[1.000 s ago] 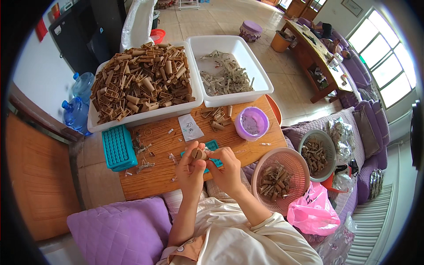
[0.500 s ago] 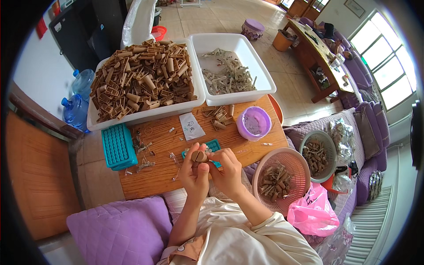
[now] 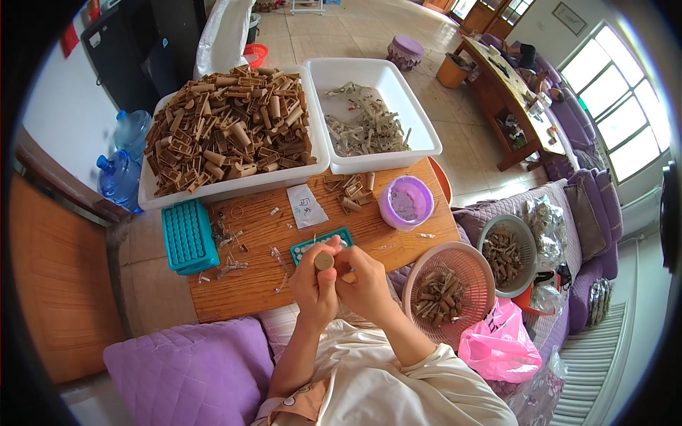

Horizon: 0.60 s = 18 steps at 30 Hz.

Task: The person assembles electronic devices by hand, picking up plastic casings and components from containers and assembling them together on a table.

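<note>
A tan, plastic-looking cylinder [image 3: 324, 261] is clamped in the fingers of the left hand [image 3: 315, 290], long axis roughly toward the viewer, the right hand's [image 3: 368, 282] bent fingers just right of it, their grip hidden.

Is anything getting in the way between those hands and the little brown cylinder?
Nothing visible is: the left hand holds the brown cylinder, and the right hand is close beside it. The teal tray lies beyond them, not between.
</note>
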### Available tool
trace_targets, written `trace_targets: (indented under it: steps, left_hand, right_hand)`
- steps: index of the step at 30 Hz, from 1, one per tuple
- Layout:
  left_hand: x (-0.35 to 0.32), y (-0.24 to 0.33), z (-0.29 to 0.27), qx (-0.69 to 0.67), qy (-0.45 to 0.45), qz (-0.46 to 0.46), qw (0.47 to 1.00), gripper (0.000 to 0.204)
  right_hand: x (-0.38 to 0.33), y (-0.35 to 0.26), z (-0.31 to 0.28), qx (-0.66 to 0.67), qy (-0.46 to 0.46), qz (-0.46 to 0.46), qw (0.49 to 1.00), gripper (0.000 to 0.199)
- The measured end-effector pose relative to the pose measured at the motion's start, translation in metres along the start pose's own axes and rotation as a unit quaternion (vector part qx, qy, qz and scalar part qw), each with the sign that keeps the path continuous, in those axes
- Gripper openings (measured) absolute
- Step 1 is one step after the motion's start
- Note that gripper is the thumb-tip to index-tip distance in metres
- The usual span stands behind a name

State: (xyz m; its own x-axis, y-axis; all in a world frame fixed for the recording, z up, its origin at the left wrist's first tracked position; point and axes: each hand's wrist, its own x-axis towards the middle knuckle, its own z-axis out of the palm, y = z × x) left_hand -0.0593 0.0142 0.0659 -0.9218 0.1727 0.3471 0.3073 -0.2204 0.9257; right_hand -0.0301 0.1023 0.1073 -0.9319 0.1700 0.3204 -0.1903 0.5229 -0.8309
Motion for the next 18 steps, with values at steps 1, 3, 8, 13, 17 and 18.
trace_targets:
  steps: [1,3,8,13,17,18]
  left_hand:
    - [-0.001,-0.003,0.001,-0.053,-0.007,0.004,0.999,0.049]
    - [-0.002,-0.005,0.013,-0.101,0.032,0.006,0.994,0.043]
    - [-0.012,-0.003,0.013,-0.217,0.072,-0.019,0.973,0.037]
    - [-0.012,-0.007,0.009,-0.334,0.041,-0.122,0.934,0.044]
    - [-0.004,-0.017,0.004,-0.463,-0.034,-0.202,0.862,0.050]
    - [-0.003,-0.016,0.005,-0.463,-0.035,-0.203,0.862,0.050]
  right_hand:
    - [-0.001,0.002,0.000,-0.001,0.000,-0.001,1.000,0.020]
    - [-0.004,0.010,0.004,-0.041,-0.014,-0.025,0.999,0.023]
    - [-0.008,0.018,0.008,-0.071,-0.031,-0.124,0.989,0.030]
    - [-0.008,0.021,0.009,-0.074,-0.002,-0.134,0.988,0.026]
    - [-0.010,0.026,0.009,-0.078,0.010,-0.047,0.996,0.023]
    - [-0.010,0.026,0.008,-0.079,0.010,-0.046,0.996,0.023]
